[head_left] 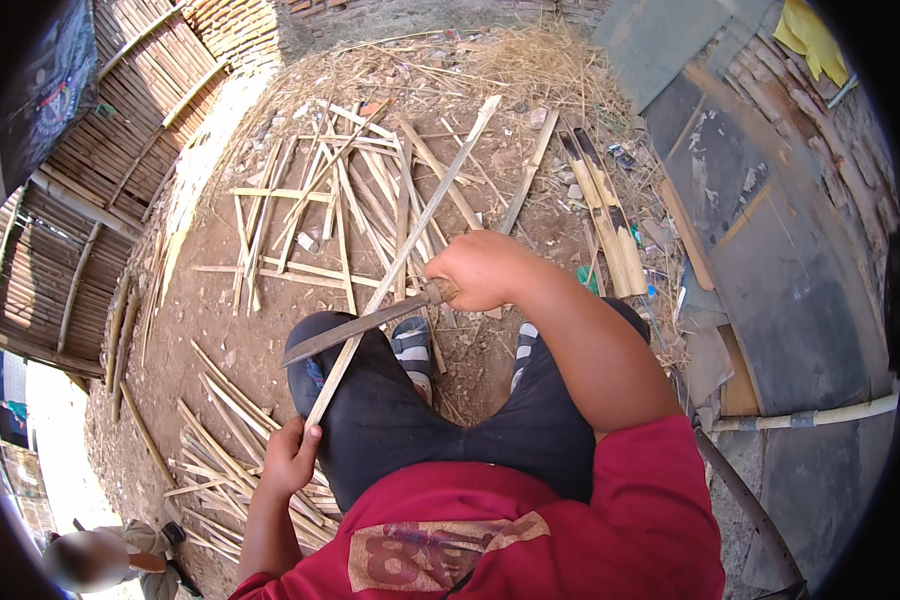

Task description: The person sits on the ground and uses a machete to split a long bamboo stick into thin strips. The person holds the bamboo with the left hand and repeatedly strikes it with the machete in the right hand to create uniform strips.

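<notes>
My right hand [482,270] is closed round the wooden handle of a long knife [355,330], in front of my lap. Its dark blade points left and crosses a long, pale bamboo strip [432,208] above my left thigh. The near end of that strip is in my closed left hand [290,458], thumb along the top, beside my left hip. From there the strip slants up and away to the right, over the loose pieces on the ground. Whether the edge is cutting into the strip or only resting against it, I cannot tell.
Loose bamboo strips [345,190] lie criss-crossed on the dirt ahead, and another heap [235,470] is at my left. Wider bamboo pieces [610,225] lie right. Large dark boards [770,270] lean along the right side. A person [140,550] is at the lower left.
</notes>
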{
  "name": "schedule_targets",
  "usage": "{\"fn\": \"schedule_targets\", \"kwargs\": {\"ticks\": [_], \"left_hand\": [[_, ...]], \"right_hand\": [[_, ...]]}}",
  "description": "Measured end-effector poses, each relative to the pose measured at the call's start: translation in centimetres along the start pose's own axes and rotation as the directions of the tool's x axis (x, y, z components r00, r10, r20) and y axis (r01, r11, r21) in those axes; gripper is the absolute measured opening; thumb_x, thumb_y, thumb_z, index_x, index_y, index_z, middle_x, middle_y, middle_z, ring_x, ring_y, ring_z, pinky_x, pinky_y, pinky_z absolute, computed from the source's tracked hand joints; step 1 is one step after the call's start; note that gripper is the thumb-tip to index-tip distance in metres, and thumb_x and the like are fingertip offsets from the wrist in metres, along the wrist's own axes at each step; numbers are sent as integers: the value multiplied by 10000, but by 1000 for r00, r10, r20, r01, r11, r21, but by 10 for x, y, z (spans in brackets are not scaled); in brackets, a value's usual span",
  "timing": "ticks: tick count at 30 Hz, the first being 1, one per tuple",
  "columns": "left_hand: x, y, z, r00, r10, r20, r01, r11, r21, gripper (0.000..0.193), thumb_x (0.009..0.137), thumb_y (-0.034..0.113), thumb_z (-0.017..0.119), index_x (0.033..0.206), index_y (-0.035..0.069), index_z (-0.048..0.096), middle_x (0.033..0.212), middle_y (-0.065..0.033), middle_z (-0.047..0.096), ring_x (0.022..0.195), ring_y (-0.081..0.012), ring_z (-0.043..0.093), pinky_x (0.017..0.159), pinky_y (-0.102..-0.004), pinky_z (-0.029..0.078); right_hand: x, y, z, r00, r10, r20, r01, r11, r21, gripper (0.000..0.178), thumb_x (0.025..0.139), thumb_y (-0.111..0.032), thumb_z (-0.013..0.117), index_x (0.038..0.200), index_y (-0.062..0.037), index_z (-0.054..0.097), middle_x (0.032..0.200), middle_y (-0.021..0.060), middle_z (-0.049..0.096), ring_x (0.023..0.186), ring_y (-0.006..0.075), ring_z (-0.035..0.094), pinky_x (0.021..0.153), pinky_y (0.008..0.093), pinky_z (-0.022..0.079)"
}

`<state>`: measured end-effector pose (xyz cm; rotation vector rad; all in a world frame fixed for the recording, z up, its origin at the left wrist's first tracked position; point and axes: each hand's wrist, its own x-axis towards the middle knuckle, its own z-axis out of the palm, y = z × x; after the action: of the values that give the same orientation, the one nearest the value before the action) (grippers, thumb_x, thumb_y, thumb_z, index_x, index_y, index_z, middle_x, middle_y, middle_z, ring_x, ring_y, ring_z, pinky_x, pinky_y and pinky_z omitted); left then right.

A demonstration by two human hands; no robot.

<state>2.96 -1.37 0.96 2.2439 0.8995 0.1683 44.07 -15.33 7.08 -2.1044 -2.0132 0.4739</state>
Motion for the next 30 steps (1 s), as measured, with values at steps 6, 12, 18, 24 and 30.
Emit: {"fn": "schedule_targets", "kwargs": {"ticks": [6, 12, 18, 24, 30], "left_hand": [[0, 5, 4, 999, -36, -19, 36, 999, -8, 499, 1014, 404, 609, 750, -3, 495, 575, -92, 446, 578, -150, 402, 521, -378, 359], [-1, 4, 3, 999, -40, -11, 39, 999, -27, 501, 1009, 402, 616, 733, 10, 473, 566, -73, 424, 576, -137, 393, 512, -371, 352], [-2, 2, 9, 998, -30, -50, 26, 997, -79, 506, 1004, 411, 620, 735, 6, 478, 563, -102, 438, 574, -148, 405, 519, -377, 371], [1, 5, 6, 999, -19, -47, 19, 1000, 4, 510, 1000, 413, 623, 735, -1, 488, 567, -123, 459, 564, -172, 430, 527, -389, 387], [0, 6, 6, 997, 38, -61, -33, 997, 74, 501, 999, 405, 626, 741, -3, 491, 567, -144, 470, 544, -200, 435, 524, -397, 389]], "right_hand": [[-10, 87, -8, 798, 588, -127, -472, 743, 474, 548, 808, -290, 787, 1279, -43, 655, 1176, 232, 695, 1076, 370, 678, 924, 439, 541], [6, 12, 4, 983, 180, -38, -175, 978, 114, 565, 803, -307, 795, 1280, -40, 650, 1135, 246, 697, 1067, 385, 675, 929, 439, 533], [1, 72, 5, 899, 428, -92, -372, 857, 357, 628, 810, -319, 799, 1324, -6, 616, 1197, 253, 682, 1091, 367, 676, 940, 428, 531], [0, 61, 10, 910, 380, -165, -330, 906, 265, 585, 822, -314, 789, 1298, -14, 630, 1195, 245, 682, 1095, 379, 669, 931, 430, 536], [1, 19, -4, 987, 146, 62, -152, 980, 126, 544, 812, -318, 793, 1254, -33, 655, 1119, 229, 705, 1035, 381, 681, 899, 441, 538]]}}
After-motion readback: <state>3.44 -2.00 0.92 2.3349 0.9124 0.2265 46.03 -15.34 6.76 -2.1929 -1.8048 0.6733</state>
